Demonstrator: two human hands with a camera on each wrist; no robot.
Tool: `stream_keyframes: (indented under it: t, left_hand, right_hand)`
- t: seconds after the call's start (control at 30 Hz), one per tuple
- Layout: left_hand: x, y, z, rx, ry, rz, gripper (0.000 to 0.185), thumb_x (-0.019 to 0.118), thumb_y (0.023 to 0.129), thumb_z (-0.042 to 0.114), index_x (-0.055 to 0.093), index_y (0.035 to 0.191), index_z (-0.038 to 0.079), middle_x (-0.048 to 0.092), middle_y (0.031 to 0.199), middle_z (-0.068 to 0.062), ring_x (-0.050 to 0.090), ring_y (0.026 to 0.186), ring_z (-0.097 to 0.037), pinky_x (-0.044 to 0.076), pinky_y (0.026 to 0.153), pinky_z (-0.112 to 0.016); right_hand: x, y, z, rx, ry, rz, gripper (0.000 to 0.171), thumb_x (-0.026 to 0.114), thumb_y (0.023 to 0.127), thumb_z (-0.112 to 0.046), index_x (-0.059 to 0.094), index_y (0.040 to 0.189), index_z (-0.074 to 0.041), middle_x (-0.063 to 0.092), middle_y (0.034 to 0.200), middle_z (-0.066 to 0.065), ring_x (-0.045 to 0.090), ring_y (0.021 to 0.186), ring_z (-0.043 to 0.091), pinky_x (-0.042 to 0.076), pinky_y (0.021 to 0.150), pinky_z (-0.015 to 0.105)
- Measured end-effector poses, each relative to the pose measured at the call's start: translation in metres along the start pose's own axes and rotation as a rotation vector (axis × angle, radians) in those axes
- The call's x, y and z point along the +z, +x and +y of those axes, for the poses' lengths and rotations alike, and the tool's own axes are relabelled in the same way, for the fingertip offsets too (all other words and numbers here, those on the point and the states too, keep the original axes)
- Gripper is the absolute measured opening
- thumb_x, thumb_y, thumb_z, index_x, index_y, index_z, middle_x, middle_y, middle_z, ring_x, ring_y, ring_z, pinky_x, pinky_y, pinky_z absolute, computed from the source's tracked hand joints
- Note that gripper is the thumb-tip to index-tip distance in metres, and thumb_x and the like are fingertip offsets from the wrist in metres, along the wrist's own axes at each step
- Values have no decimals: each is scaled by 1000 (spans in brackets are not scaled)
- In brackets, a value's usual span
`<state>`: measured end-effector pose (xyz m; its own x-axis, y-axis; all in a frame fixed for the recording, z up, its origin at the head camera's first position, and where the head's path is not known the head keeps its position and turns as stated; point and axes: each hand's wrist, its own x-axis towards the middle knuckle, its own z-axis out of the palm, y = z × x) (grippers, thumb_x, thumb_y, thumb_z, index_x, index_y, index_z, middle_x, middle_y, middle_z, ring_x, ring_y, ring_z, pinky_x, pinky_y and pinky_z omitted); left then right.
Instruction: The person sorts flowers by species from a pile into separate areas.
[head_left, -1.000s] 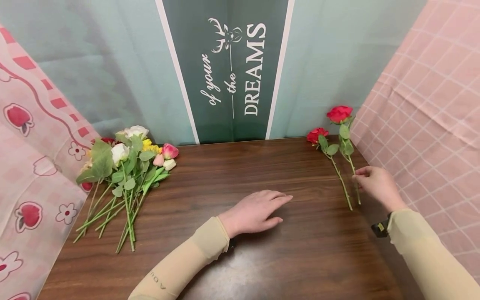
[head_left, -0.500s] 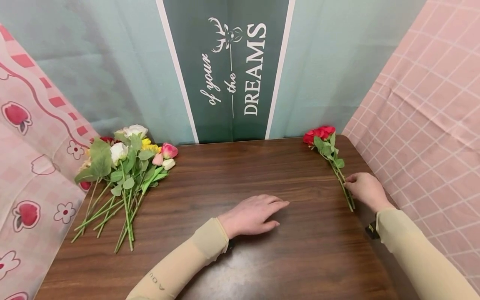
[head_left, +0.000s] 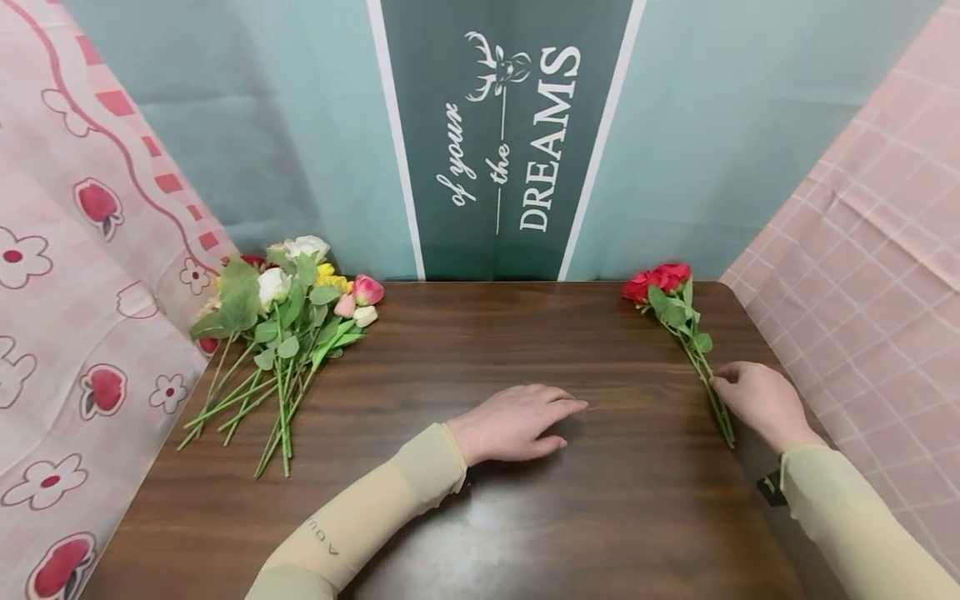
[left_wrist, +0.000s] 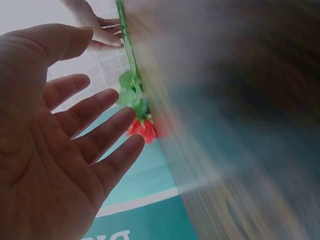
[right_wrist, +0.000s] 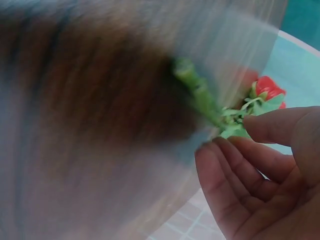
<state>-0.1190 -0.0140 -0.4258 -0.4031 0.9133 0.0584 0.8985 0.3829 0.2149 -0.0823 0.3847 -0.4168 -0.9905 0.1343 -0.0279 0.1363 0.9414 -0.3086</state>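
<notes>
Two red roses (head_left: pixel 657 282) lie side by side at the table's right, blooms toward the back wall and green stems (head_left: pixel 708 379) toward the front. My right hand (head_left: pixel 763 406) is at the lower stems, fingertips beside them. In the right wrist view a gap shows between my thumb (right_wrist: pixel 272 125) and loosely bent fingers, with nothing visibly pinched; the stem ends (right_wrist: pixel 192 82) lie just beyond the fingertips. My left hand (head_left: pixel 517 423) is at mid-table, palm down, holding nothing. Its fingers (left_wrist: pixel 100 112) are spread and relaxed in the left wrist view.
A pile of artificial flowers (head_left: pixel 288 325), with white roses, pink tulips and yellow blooms, lies at the table's left. A green cloth wall (head_left: pixel 720 150) stands behind the wooden table (head_left: pixel 480 333). Pink cloths (head_left: pixel 862 250) hang at both sides.
The right-hand rose came down beside the other rose, and my right hand moved left with it; its fingers now look parted. My left hand stayed put. The head view turned slightly left.
</notes>
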Motion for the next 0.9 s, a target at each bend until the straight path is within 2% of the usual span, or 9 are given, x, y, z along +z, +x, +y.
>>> stream_keyframes:
  t: [0.17,0.27,0.37,0.57,0.7,0.8,0.9]
  left_hand:
    - [-8,-12,-23,-78,-8,27,56,59,104,37,45,155,18,52,149,0,48,137,-16,37,115,-35]
    - [-17,-28,-44,-160,-14,69,54,60,103,35,49,152,16,55,147,-3,50,135,-20,38,115,-39]
    - [-25,-50,-70,-252,-11,138,51,62,102,33,54,148,14,58,144,-6,53,133,-24,39,114,-43]
    - [-44,-108,-120,-493,14,289,40,62,101,28,64,137,11,65,134,-10,58,125,-30,44,108,-50]
    - [-58,-153,-147,-666,7,397,33,62,100,22,68,129,7,68,125,-14,63,114,-36,50,96,-55]
    - [-66,-186,-165,-788,12,450,32,59,100,19,69,126,5,67,123,-18,61,111,-42,50,89,-60]
    - [-73,-216,-182,-899,14,474,31,57,99,17,69,123,3,66,120,-21,61,107,-43,50,84,-62]
  right_hand:
    - [0,1,-17,-34,8,58,40,57,102,-29,69,119,5,65,120,33,61,104,55,48,76,65]
    - [5,5,-39,-82,23,66,40,57,103,-31,70,121,2,66,121,31,61,107,53,47,81,67]
    - [12,10,-68,-151,40,68,37,57,104,-31,71,123,-2,67,122,27,61,110,50,47,86,68]
    - [41,16,-140,-335,58,95,29,62,101,-25,74,119,-6,71,117,17,64,110,41,49,92,61]
    - [63,12,-192,-465,64,64,26,65,99,-24,75,117,-7,73,114,11,65,110,34,51,96,54]
    - [78,7,-228,-577,59,42,24,68,98,-24,76,115,-9,73,113,8,66,108,29,51,98,48]
    - [92,0,-261,-682,53,9,24,68,98,-24,75,116,-10,73,113,5,66,109,25,51,100,44]
